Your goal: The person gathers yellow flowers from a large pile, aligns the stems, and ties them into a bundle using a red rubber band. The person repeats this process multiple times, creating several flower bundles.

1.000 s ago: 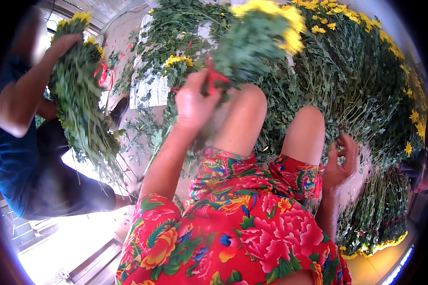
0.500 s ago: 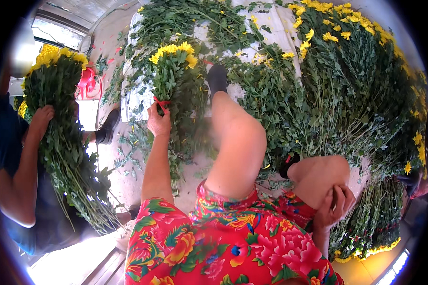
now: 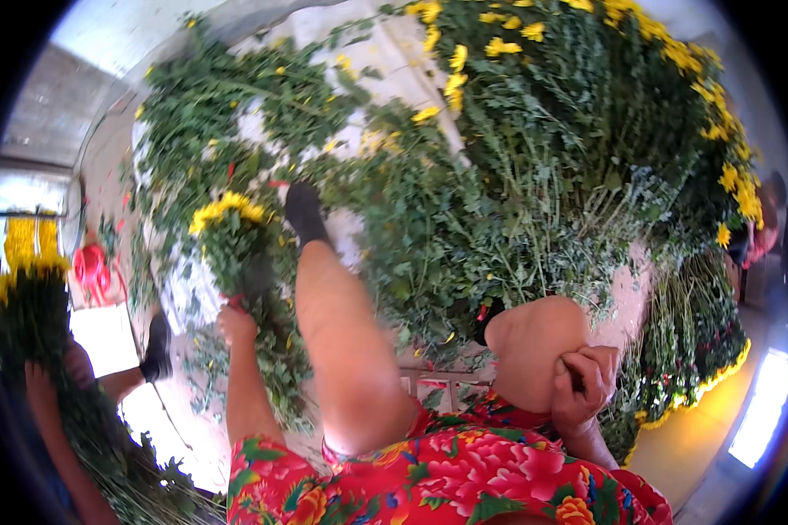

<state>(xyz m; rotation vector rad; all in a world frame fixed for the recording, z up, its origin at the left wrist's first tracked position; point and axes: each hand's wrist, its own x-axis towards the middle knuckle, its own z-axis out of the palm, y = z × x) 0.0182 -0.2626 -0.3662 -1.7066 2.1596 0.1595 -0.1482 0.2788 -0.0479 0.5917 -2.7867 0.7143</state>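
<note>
My left hand (image 3: 236, 322) is closed round the stems of a bunch of yellow chrysanthemums (image 3: 232, 232), just below the leaves, where a bit of red tie (image 3: 235, 300) shows. The bunch stands nearly upright with its blooms at the far end, in front of my left leg. Its lower stems run among loose greenery and are hard to separate from it. My right hand (image 3: 586, 385) rests on my right knee, fingers curled in loosely, with nothing seen in them.
Loose leafy stems (image 3: 411, 227) cover the white sheet ahead. A large heap of chrysanthemums (image 3: 578, 131) lies at the far right, tied bunches (image 3: 693, 350) nearer. On the left a co-worker's hand (image 3: 42, 389) holds another large bunch (image 3: 26, 328); a red ribbon roll (image 3: 92, 269) lies beyond.
The whole view has swung to the right, so things appear farther left. My left hand still grips the bunch, and my right hand stays on the knee, fingers curled.
</note>
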